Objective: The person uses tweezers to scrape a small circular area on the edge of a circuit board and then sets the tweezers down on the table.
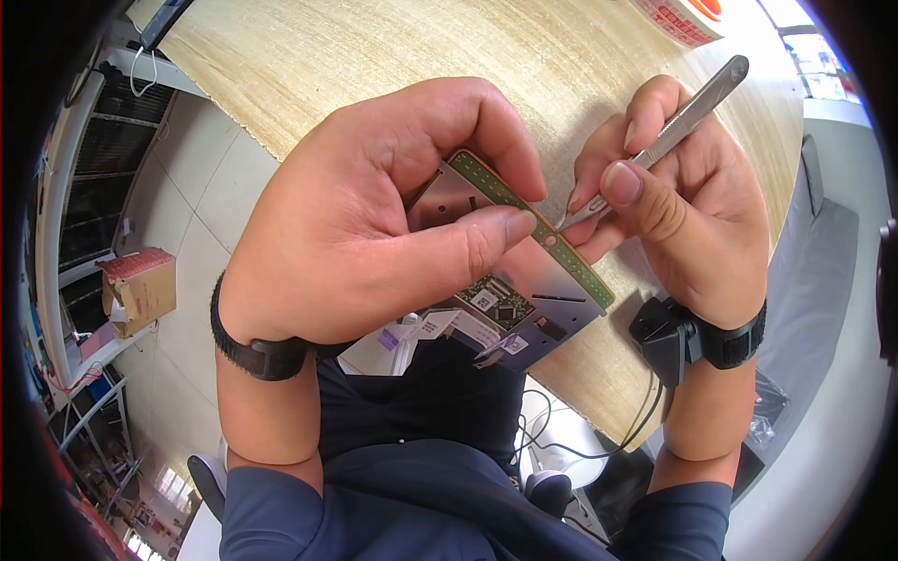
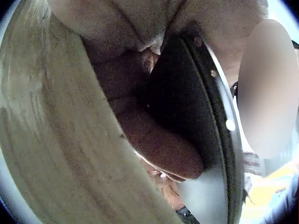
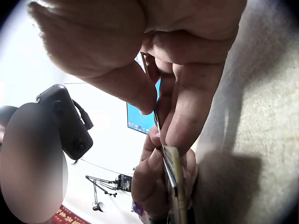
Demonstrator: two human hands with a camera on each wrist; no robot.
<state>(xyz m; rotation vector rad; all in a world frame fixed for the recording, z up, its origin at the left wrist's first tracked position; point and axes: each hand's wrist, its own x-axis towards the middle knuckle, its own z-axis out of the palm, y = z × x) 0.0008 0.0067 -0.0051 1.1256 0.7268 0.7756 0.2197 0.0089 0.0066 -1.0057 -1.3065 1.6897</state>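
Note:
My left hand (image 1: pixel 374 215) grips a flat metal-backed panel (image 1: pixel 552 309) with a green circuit strip (image 1: pixel 496 192) along its upper edge, thumb on the strip and fingers behind. In the left wrist view the panel's dark side (image 2: pixel 187 102) shows, with fingers (image 2: pixel 163 144) against it. My right hand (image 1: pixel 692 196) pinches a silver scalpel-like handle (image 1: pixel 692 112) between thumb and fingers, its tip at the strip's edge beside my left thumb. In the right wrist view the right hand (image 3: pixel 187 60) is close to the panel's edge (image 3: pixel 175 186) and the left hand (image 3: pixel 152 182).
A wooden table (image 1: pixel 309 56) lies under the hands, with a red-and-white round item (image 1: pixel 678 21) at its far edge. A cardboard box (image 1: pixel 140 290) sits on a shelf at the left. Black cables (image 1: pixel 599 455) hang near the table's front edge.

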